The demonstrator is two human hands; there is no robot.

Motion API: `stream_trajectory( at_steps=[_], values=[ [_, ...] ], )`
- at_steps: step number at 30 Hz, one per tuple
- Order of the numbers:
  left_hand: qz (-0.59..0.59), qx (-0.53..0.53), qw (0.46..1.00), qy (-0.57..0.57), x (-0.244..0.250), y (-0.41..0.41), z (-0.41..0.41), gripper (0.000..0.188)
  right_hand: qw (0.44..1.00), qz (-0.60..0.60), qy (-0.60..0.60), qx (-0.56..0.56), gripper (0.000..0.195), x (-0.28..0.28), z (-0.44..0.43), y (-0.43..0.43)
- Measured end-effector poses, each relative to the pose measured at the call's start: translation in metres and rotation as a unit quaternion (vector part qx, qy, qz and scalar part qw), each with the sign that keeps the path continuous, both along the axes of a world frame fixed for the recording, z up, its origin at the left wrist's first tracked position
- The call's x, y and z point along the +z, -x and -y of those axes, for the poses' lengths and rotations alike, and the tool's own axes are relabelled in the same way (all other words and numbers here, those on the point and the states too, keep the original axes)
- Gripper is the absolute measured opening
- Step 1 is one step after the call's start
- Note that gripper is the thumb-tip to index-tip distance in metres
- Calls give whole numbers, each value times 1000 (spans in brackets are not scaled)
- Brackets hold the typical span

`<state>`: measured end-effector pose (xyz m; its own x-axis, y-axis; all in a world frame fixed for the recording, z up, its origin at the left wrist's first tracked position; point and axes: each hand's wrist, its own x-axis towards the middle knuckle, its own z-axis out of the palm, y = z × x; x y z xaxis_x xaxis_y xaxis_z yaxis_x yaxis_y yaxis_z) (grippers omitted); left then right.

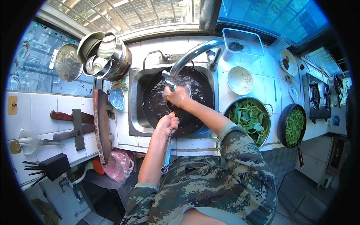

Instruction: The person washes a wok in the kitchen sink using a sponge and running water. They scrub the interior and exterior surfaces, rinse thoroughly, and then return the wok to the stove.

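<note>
My left hand (pixel 168 123) is closed around the shaft of a long-handled metal utensil. Its pale handle (pixel 167 153) hangs down past my forearm to a ringed end. Just beyond, my right hand (pixel 177 97) is curled under the mouth of the chrome faucet (pixel 194 54), over the utensil's far end. Its fingers are partly hidden, so whether it grips the utensil head cannot be told. Something translucent, water or thin plastic, shows beside it. Below both hands, a wide dark round pan (pixel 150 98) with rippling water sits in the steel sink (pixel 134 107).
To the right stand a pot of green leaves (pixel 247 118), a white bowl (pixel 240 80), a frying pan of chopped greens (pixel 294 126) and a gas stove (pixel 317 95). Stacked pots with bowls (pixel 105 56), a cutting board (pixel 100 126) and racked knives (pixel 71 116) are at left.
</note>
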<state>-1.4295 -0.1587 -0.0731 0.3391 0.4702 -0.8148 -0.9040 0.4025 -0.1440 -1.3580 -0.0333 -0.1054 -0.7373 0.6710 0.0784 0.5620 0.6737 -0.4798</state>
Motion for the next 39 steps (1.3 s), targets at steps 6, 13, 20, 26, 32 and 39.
stream_trajectory(
  at_steps=[6, 13, 20, 26, 32, 39],
  values=[
    [-173, -65, 981, -59, 8, 9, -2, 15, 759, -285, 466, -355, 33, -39, -77, -46],
    [-195, -70, 977, -57, -4, 13, -20, 27, 537, -641, 374, -400, 29, 65, -97, -171],
    [-303, -123, 942, -70, -4, 3, -42, 15, 608, -533, 246, -535, 23, 38, -110, -254],
    [-656, -263, 701, -90, -13, -9, -67, 52, 741, -105, 69, -659, 46, 4, -86, -244],
    [-707, -242, 661, -67, -50, -7, -86, 33, 904, -267, 216, -257, 21, -7, -30, -125],
    [-641, -190, 738, -88, -20, -38, -30, 44, 598, -402, 636, -276, 7, -39, -26, 5]
  ],
)
